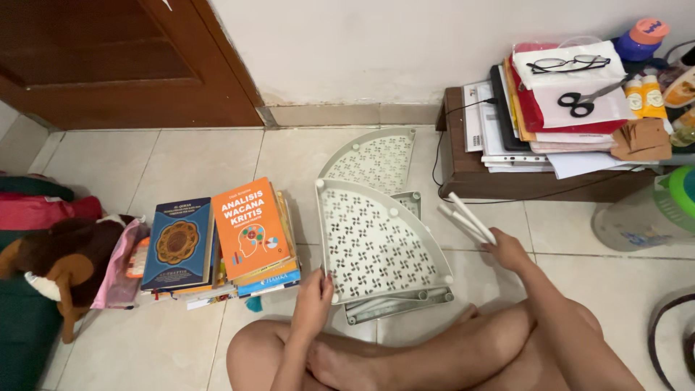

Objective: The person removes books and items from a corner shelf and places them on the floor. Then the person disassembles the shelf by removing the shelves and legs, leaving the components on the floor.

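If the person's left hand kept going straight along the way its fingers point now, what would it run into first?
The left hand already grips the near corner of the white perforated shelf tray; straight ahead it would slide up that tray's left rim. The stack of books lies just beside that line.

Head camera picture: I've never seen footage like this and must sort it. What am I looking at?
A camera worn on a person's head looks down at their crossed legs on a tiled floor. The left hand holds the edge of a white corner shelf; another shelf lies behind it. The right hand grips white tubes. Left of them are stacked books and a plush toy. A low table at right carries papers, scissors and glasses.
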